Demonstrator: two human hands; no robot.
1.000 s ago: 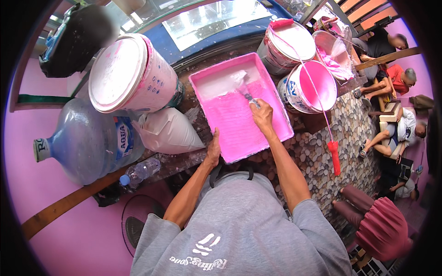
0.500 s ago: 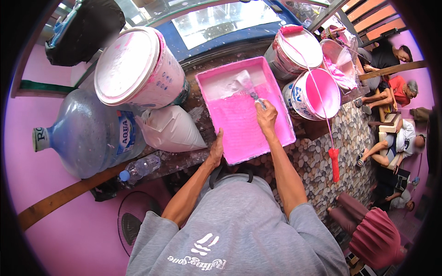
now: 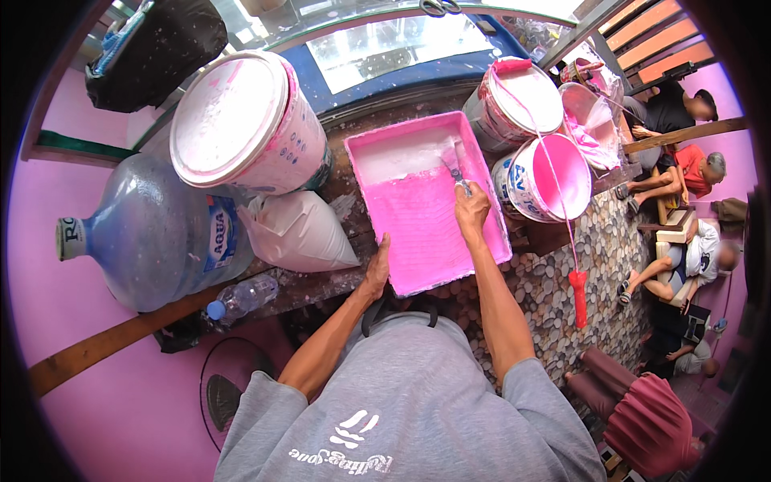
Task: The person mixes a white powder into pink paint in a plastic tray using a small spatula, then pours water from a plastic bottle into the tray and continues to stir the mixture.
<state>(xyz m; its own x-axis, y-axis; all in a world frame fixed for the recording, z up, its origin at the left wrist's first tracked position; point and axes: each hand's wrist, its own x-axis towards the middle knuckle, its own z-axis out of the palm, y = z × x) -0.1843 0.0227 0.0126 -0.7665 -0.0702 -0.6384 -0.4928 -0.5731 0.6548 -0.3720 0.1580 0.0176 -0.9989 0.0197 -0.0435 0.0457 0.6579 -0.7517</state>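
Observation:
A pink paint tray (image 3: 430, 277) rests on the dark wooden bench, tilted slightly in my view. Bright pink paint covers its ribbed near part, and its far end looks paler. My left hand (image 3: 377, 269) grips the tray's lower left edge, thumb along the side, other fingers mostly hidden. In my right hand (image 3: 472, 209) is a scraper (image 3: 451, 165), its handle wrapped by my fingers. The scraper's narrow, paint-smeared head points away from me, over the border between pink paint and pale far end, near the tray's right wall.
Left of the tray are a lidded paint bucket (image 3: 233, 120), a white bag (image 3: 297, 233), a large water jug (image 3: 144, 233) and a small bottle (image 3: 245, 297). On the right stand another lidded bucket (image 3: 526, 96), an open pink-lined bucket (image 3: 554, 177) and a red-handled roller (image 3: 578, 297). Several people sit farther right.
My right hand has shifted slightly right and nearer, and the scraper has swung from the middle of the pale area toward the right wall. The left hand keeps its hold.

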